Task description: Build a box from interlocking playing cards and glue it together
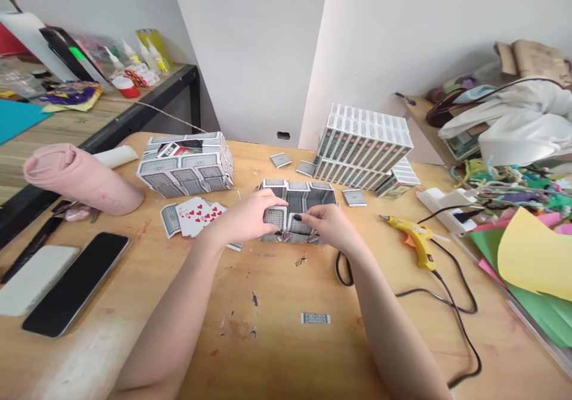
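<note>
In the middle of the table stands a small open-topped box made of playing cards, its patterned card backs facing out and in. My left hand grips its left front part, thumb low on the front and fingers over the wall. With fingers and thumb pinched, my right hand holds the front wall near the right corner. A larger card-covered box sits behind to the left. Loose playing cards, some face up with red hearts, lie left of my left hand. A cut card strip rests nearer to me.
Stacked card packs rise at the back right. A yellow glue gun lies at right, its black cord looping forward. A phone and a pink roll are on the left. Coloured paper and a power strip edge the right side.
</note>
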